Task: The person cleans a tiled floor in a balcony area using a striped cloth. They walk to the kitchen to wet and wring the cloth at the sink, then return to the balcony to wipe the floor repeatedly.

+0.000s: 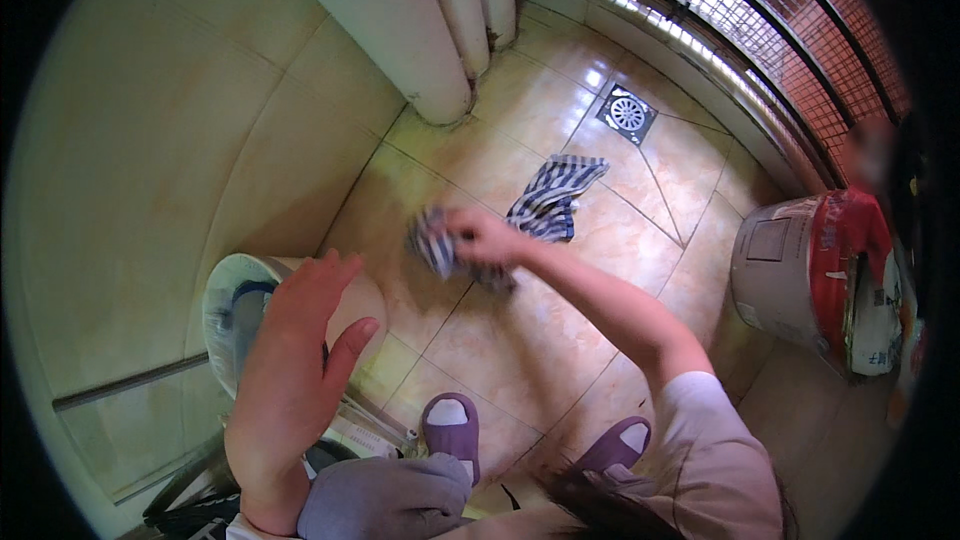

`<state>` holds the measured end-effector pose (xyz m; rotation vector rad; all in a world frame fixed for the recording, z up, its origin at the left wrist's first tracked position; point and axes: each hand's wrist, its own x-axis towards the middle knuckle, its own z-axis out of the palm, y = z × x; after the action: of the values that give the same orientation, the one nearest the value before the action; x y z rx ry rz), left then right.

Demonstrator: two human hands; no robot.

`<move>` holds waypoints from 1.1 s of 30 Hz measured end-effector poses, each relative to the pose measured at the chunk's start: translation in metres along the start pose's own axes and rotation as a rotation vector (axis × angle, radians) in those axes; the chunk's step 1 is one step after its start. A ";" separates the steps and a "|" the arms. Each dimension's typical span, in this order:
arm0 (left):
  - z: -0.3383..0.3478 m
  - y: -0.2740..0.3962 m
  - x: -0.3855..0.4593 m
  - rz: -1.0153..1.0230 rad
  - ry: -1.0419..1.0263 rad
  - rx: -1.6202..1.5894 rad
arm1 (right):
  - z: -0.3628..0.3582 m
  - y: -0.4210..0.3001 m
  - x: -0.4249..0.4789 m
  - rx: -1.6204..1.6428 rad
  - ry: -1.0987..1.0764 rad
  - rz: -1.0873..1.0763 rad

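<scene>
On the tiled floor, my right hand (487,238) grips a bunched part of a blue-and-white striped cloth (551,199). The cloth runs beneath the hand, and its far end lies spread out to the upper right, towards a round floor drain (628,114). Motion blur softens the bunched end and the fingers. My left hand (304,352) is raised at the left, its fingers apart and nothing held in it. Behind it stands a white bucket (251,262) with a dark blue-rimmed item inside, partly hidden by the hand.
White vertical pipes (442,82) meet the floor beside the left wall. A grey-and-red tub (776,270) stands at the right, with packages against it. Metal mesh bars (787,52) line the upper right. My feet wear purple slippers (452,431); dark bags lie at lower left.
</scene>
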<state>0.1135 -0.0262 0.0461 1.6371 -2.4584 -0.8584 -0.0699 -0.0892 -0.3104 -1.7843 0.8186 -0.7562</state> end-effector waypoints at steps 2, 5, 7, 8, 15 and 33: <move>-0.004 -0.002 -0.002 0.015 0.023 0.092 | -0.010 0.016 0.056 -0.297 0.305 0.036; -0.010 -0.005 -0.003 -0.031 -0.039 0.009 | 0.016 0.015 0.128 -0.736 0.199 0.296; -0.012 -0.006 -0.002 -0.083 -0.069 0.007 | 0.051 0.003 0.148 -0.783 0.153 0.292; -0.012 -0.007 -0.002 -0.112 -0.091 -0.001 | 0.064 0.000 0.141 -0.775 0.099 0.174; -0.006 -0.009 -0.003 -0.034 -0.072 0.002 | 0.090 -0.033 -0.004 -0.642 -0.177 -0.104; 0.024 0.044 0.005 0.166 -0.170 0.050 | -0.026 -0.066 -0.246 -0.668 0.221 0.258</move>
<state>0.0663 -0.0086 0.0455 1.4018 -2.7039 -0.9559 -0.2202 0.1144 -0.2706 -2.1276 1.5519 -0.5446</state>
